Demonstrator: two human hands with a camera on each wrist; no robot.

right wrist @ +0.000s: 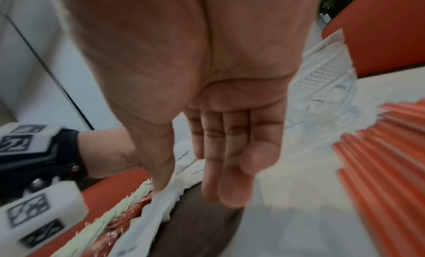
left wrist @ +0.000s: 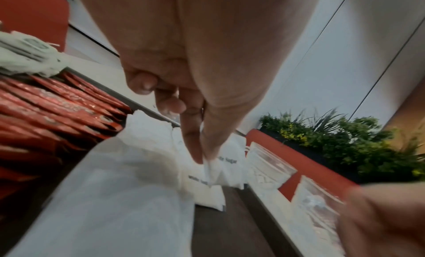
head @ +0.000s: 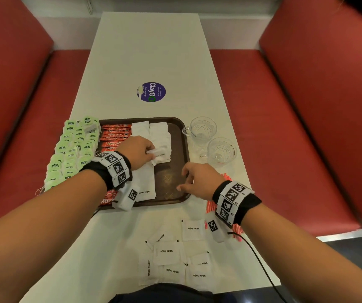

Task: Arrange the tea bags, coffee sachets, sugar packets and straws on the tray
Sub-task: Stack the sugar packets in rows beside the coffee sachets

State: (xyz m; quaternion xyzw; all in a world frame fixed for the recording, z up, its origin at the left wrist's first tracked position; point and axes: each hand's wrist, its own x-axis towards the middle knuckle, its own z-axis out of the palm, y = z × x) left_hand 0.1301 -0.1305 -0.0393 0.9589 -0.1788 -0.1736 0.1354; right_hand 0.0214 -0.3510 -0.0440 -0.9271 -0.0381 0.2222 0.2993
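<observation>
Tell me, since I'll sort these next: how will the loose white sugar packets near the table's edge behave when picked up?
The sugar packets look flat and thin, so probably light and hard to lift off the table. The one the left hand pinches crumples, suggesting floppy paper. They overlap, so one may drag another.

A long white table (head: 149, 51) runs between two red padded benches (head: 307, 101) — white wall panels (left wrist: 345, 42) behind, green plants (left wrist: 345, 139) beyond.

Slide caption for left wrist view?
Left hand pinches a white sugar packet above the tray's sugar row.
</observation>
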